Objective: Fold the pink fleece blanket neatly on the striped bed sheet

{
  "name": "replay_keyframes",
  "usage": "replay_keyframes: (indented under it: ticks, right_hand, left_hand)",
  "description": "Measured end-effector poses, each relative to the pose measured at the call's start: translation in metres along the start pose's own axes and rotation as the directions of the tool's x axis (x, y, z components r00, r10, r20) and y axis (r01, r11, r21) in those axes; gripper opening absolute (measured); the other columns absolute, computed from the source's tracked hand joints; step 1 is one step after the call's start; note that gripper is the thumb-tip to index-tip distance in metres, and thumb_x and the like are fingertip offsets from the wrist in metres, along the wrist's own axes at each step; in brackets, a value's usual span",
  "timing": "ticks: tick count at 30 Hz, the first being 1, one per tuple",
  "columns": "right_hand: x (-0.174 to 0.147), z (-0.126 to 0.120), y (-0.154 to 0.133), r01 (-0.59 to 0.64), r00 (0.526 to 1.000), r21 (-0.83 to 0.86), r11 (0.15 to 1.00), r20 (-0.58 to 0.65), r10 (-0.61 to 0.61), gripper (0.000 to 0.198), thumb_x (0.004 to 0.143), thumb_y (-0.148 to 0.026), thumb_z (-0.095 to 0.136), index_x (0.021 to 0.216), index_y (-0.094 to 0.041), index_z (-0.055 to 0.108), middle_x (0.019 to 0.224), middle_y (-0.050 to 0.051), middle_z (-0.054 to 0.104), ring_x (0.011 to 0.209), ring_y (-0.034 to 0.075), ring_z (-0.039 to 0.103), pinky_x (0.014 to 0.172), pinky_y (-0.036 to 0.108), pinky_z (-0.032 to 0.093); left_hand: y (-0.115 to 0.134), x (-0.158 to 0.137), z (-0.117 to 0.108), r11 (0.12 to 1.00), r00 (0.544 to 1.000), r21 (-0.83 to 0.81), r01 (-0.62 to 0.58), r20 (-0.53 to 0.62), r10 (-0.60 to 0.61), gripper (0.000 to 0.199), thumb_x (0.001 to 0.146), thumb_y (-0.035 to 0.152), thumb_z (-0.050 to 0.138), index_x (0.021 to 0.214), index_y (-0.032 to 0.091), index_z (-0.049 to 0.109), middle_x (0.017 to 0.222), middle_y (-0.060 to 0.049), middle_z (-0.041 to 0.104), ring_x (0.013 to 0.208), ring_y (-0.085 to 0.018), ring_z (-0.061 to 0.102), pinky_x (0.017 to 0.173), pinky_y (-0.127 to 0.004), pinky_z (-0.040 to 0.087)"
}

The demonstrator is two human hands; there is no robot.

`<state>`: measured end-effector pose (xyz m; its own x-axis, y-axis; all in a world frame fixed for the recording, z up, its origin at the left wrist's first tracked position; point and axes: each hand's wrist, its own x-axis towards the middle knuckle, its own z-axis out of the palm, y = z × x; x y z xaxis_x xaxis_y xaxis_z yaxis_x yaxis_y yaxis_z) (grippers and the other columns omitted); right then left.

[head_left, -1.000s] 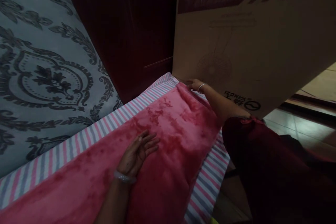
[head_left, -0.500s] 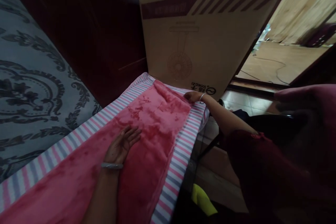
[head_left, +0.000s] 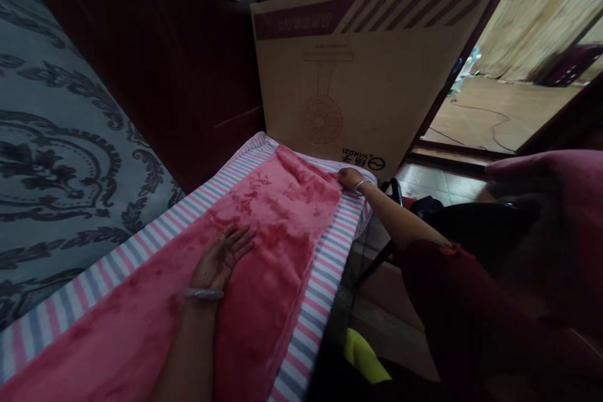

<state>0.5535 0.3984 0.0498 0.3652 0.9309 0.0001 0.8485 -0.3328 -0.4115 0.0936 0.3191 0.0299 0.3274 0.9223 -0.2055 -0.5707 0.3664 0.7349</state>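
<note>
A plush pink blanket (head_left: 264, 301), folded into a long strip, lies over a striped sheet (head_left: 320, 295) in pink, grey and white. My left hand (head_left: 223, 257) rests on or just over the blanket's middle, palm partly turned up and fingers stretched out, with a bangle at the wrist. At the blanket's far right corner, my right hand (head_left: 350, 179) has its fingers closed on the edge of the pink cloth. A thin bracelet (head_left: 362, 186) circles that wrist.
A large cardboard box (head_left: 377, 75) with a fan drawing stands behind the far end. Patterned wallpaper (head_left: 56, 157) borders the left. To the right are a black chair (head_left: 480, 226) and a doorway with a cable (head_left: 499, 119) on the floor. Something yellow (head_left: 365, 358) shows below.
My right hand has shifted slightly right at the blanket's corner. My left hand has hardly moved. The camera view has tilted a little.
</note>
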Motion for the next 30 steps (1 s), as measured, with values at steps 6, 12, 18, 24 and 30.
replay_keyframes:
  ticks: [6, 12, 18, 24, 30]
  right_hand:
    - [0.017, -0.010, 0.010, -0.112, 0.987, -0.030, 0.993, -0.123, 0.107, 0.036, 0.094, -0.016, 0.053, 0.122, -0.004, 0.072, 0.117, 0.021, 0.074, 0.108, 0.026, 0.069, 0.083, 0.026, 0.050]
    - [0.009, 0.003, 0.014, -0.098, 0.984, -0.049, 0.994, -0.151, 0.090, 0.034, 0.095, -0.022, 0.059, 0.123, -0.008, 0.072, 0.118, 0.023, 0.073, 0.107, 0.026, 0.069, 0.084, 0.027, 0.049]
    - [-0.003, -0.003, 0.014, -0.088, 0.978, -0.095, 0.992, -0.198, 0.068, 0.037, 0.101, -0.034, 0.051, 0.123, -0.014, 0.073, 0.127, 0.022, 0.069, 0.110, 0.027, 0.069, 0.086, 0.028, 0.048]
    - [-0.001, -0.001, 0.006, -0.021, 0.992, -0.112, 0.994, -0.130, 0.007, 0.022, 0.087, -0.027, 0.068, 0.099, -0.014, 0.081, 0.099, 0.014, 0.079, 0.092, 0.021, 0.072, 0.077, 0.022, 0.047]
    - [0.018, -0.016, 0.008, -0.045, 0.963, -0.078, 0.996, -0.268, 0.023, 0.041, 0.094, -0.018, 0.049, 0.125, -0.009, 0.074, 0.114, 0.016, 0.076, 0.103, 0.023, 0.070, 0.082, 0.025, 0.050]
  left_hand:
    - [-0.001, -0.001, 0.001, 0.999, 1.000, 0.030, -0.021, 0.011, 0.020, 0.029, 0.086, 0.029, 0.073, 0.110, 0.014, 0.073, 0.123, -0.019, 0.073, 0.120, -0.037, 0.067, 0.108, -0.055, 0.051]
    - [-0.001, -0.002, 0.001, 0.999, 1.000, 0.032, -0.016, 0.014, 0.016, 0.027, 0.086, 0.029, 0.073, 0.109, 0.014, 0.073, 0.123, -0.019, 0.074, 0.120, -0.036, 0.068, 0.107, -0.054, 0.052]
    - [-0.001, -0.002, 0.005, 0.999, 0.999, 0.022, -0.026, -0.019, 0.026, 0.027, 0.085, 0.027, 0.074, 0.108, 0.013, 0.072, 0.120, -0.020, 0.074, 0.112, -0.036, 0.071, 0.100, -0.052, 0.056]
    - [0.000, -0.003, 0.007, 1.000, 1.000, 0.018, -0.014, -0.024, 0.014, 0.027, 0.084, 0.026, 0.075, 0.107, 0.013, 0.072, 0.120, -0.020, 0.074, 0.117, -0.036, 0.069, 0.104, -0.052, 0.054]
    - [0.000, -0.005, 0.010, 1.000, 0.999, 0.002, -0.027, -0.024, 0.027, 0.026, 0.082, 0.026, 0.077, 0.103, 0.012, 0.073, 0.117, -0.020, 0.075, 0.112, -0.036, 0.072, 0.103, -0.054, 0.054]
